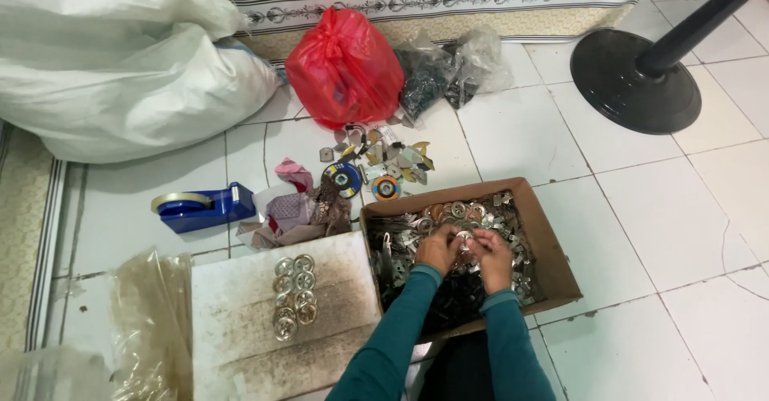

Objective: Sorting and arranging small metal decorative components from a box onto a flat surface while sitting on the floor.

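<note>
From the head camera, looking straight down: a cardboard box (553, 245) full of small metal parts (489, 213) sits on a white tiled floor (665, 209), and both hands are over its middle. Open tile runs wide to the right of the box, up to a black round stand base (633, 80) at the top right. The left side is tight: a stained white board (240, 321) butts against the box's left wall, with a double row of metal rings (293, 295) laid on it. Above the box, a scatter of loose bits (376, 169), a red plastic bag (344, 64) and a blue tape dispenser (200, 207) crowd the floor.

The left hand (436, 249) and right hand (493, 257) meet fingertip to fingertip, both pinching one small metal ring (464, 237) between them, held just above the heap in the box. Teal sleeves (400, 321) reach in from the bottom edge.
</note>
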